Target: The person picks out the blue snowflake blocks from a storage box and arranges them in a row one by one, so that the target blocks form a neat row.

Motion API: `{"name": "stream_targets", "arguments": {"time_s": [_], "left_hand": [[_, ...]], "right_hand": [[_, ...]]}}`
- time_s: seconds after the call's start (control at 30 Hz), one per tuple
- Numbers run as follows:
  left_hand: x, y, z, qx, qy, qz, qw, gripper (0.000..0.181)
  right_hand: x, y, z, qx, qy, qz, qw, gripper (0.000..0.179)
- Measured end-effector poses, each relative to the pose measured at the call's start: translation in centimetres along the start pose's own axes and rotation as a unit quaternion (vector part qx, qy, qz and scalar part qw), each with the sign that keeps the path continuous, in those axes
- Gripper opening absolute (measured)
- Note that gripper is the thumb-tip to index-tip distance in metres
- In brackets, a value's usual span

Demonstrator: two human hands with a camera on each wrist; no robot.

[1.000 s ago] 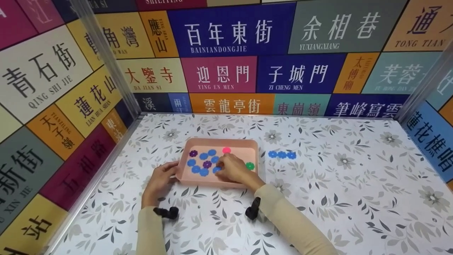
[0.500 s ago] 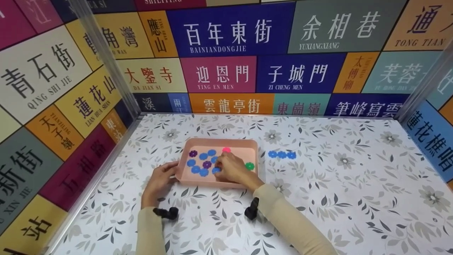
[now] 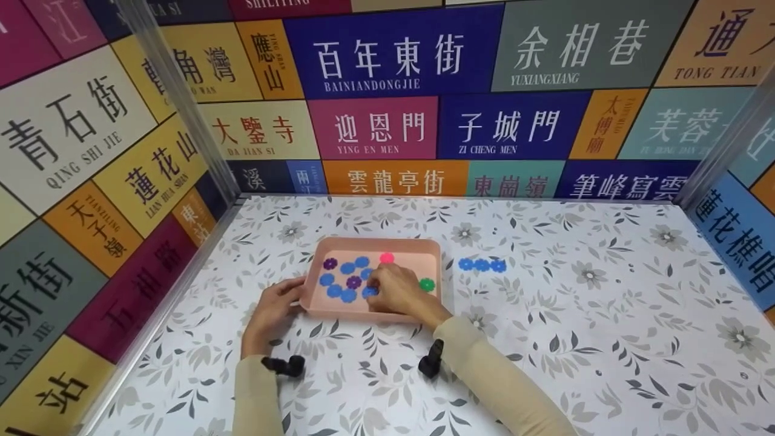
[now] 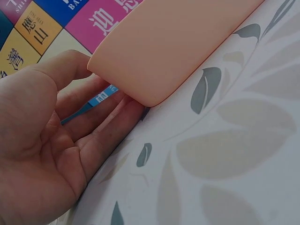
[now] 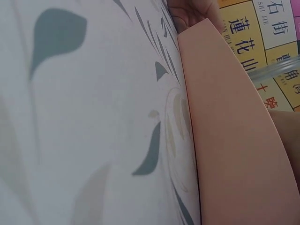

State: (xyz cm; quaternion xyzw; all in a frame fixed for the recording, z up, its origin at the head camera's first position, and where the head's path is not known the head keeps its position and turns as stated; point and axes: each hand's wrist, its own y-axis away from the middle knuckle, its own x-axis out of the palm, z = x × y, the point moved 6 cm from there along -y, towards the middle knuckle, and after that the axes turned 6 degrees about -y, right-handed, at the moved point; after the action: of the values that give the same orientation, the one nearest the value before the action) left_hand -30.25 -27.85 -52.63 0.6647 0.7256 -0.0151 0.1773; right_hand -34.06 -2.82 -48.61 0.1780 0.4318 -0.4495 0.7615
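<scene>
Tray (image 3: 363, 315) holds blue flower pieces (image 3: 348, 267); wall sign (image 3: 393, 54) reads "BAINIANDONGJIE".

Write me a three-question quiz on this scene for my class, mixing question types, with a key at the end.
1. True or false: the green flower-shaped piece lies inside the pink tray.

2. Multiple choice: how many pieces make up the row of blue pieces beside the tray?
A) two
B) three
C) five

3. Short answer: one hand reaches into the tray and the other is at its left end. Which is which?

Key:
1. True; it lies toward the tray's right end.
2. B
3. The right hand reaches in, its fingers among the pieces; the left hand is at the left end.
</scene>
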Motion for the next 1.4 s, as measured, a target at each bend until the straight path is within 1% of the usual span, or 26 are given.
{"name": "stream_targets", "arguments": {"time_s": [0.13,0.23,0.4,0.53,0.63,0.73,0.9,1.03,1.17,1.4], "left_hand": [[0.1,0.0,0.0,-0.008,-0.008,0.000,0.9999,0.041],[0.2,-0.2,-0.2,-0.009,-0.011,0.001,0.9999,0.041],[0.2,-0.4,-0.3,-0.007,-0.007,0.003,0.9999,0.041],[0.1,-0.5,-0.2,-0.004,-0.011,0.001,0.9999,0.041],[0.1,-0.4,-0.1,-0.003,-0.015,0.001,0.9999,0.042],[0.0,-0.3,-0.1,-0.001,-0.016,0.000,0.9999,0.042],[-0.1,-0.2,-0.1,-0.007,-0.026,-0.005,0.9996,0.042],[-0.2,-0.3,0.1,-0.017,-0.036,-0.004,0.9992,0.042],[-0.1,-0.3,0.1,-0.021,-0.034,-0.003,0.9992,0.041],[-0.1,-0.2,0.1,-0.016,-0.029,-0.002,0.9994,0.042]], "right_hand": [[-0.2,0.1,-0.1,0.011,-0.010,0.001,0.9999,0.034],[-0.7,0.2,-0.2,0.007,-0.009,-0.015,0.9998,0.032],[-2.3,0.4,-0.1,-0.004,-0.014,-0.044,0.9989,0.031],[-3.7,0.7,-0.4,0.011,-0.029,-0.049,0.9983,0.032],[-4.7,0.9,-1.1,0.023,-0.040,-0.051,0.9976,0.034],[-5.7,1.1,-1.9,0.027,-0.044,-0.064,0.9966,0.035],[-7.6,1.8,-3.1,0.034,-0.020,-0.091,0.9951,0.030],[-9.2,2.5,-4.2,0.042,-0.003,-0.102,0.9939,0.027],[-10.7,3.2,-5.5,0.050,0.004,-0.112,0.9925,0.028],[-12.7,4.9,-8.3,0.071,0.016,-0.123,0.9897,0.034]]}}
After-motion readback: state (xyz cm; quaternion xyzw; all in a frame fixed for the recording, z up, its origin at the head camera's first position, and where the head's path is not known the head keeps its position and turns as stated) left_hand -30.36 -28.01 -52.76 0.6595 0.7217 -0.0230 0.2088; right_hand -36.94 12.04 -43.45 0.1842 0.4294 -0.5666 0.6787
